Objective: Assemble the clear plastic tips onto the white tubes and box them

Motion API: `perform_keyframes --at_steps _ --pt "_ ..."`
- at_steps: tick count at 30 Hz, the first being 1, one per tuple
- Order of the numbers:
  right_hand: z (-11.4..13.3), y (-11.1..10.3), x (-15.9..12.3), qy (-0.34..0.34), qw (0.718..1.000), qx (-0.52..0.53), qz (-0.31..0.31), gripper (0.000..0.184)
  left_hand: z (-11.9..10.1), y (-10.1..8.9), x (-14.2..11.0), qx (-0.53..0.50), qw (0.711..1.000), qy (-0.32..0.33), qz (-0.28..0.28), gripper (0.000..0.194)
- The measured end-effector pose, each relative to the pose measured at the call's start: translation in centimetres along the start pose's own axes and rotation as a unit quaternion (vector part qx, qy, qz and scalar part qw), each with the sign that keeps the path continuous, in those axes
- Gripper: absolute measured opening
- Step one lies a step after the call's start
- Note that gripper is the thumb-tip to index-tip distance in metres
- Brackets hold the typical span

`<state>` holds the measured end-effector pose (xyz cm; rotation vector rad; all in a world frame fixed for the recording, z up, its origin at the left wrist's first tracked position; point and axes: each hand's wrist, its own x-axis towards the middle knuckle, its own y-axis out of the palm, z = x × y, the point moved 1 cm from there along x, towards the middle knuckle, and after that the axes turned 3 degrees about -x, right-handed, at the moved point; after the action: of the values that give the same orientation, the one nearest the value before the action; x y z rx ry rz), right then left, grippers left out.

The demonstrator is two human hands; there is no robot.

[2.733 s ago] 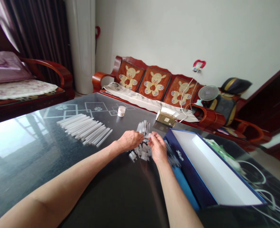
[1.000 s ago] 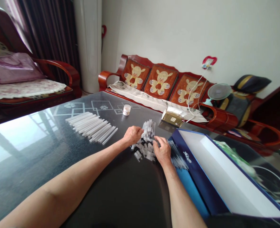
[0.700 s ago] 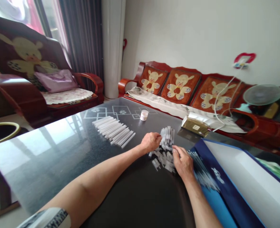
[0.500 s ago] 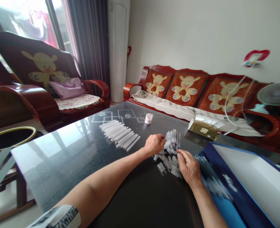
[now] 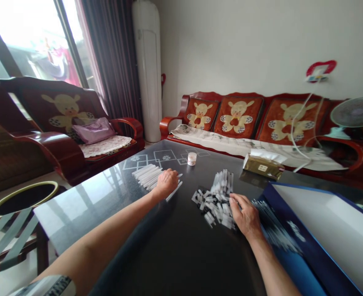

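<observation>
My left hand (image 5: 168,181) is over the right end of a row of slim white pen-like tubes (image 5: 146,176) lying side by side on the dark table. Its fingers curl down, and what lies under them is hidden. One tube (image 5: 174,191) shows just below that hand. Farther right is a loose heap of small clear and whitish cap-like pieces (image 5: 213,203), with a neater bundle of clear sticks (image 5: 223,181) behind it. At the heap's right edge rests my right hand (image 5: 245,213), thumb and fingers apart and loosely bent, fingertips by the pieces.
A small white round tub (image 5: 192,159) stands toward the back of the glossy table (image 5: 85,209). Thin dark refill-like rods (image 5: 276,228) lie on the blue box (image 5: 323,230) at right. Behind them is a tissue box (image 5: 263,164). Wooden sofas surround the table; a stool (image 5: 11,238) stands left.
My left hand has moved left from the heap of clear pieces to the row of white tubes. The right hand stays beside the heap. The view has tilted slightly.
</observation>
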<state>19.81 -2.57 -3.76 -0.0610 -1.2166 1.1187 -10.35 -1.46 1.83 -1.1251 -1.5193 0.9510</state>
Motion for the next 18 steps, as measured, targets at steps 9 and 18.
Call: perform_keyframes --at_steps 9,18 --pt "-0.1 0.1 -0.1 -0.001 1.000 0.013 0.002 0.031 1.2 0.5 -1.7 0.041 0.999 0.013 0.012 0.027" --pt "0.4 -0.2 -0.1 -0.003 1.000 0.008 0.004 0.030 0.3 2.8 -1.9 0.039 0.977 0.206 0.027 0.028"
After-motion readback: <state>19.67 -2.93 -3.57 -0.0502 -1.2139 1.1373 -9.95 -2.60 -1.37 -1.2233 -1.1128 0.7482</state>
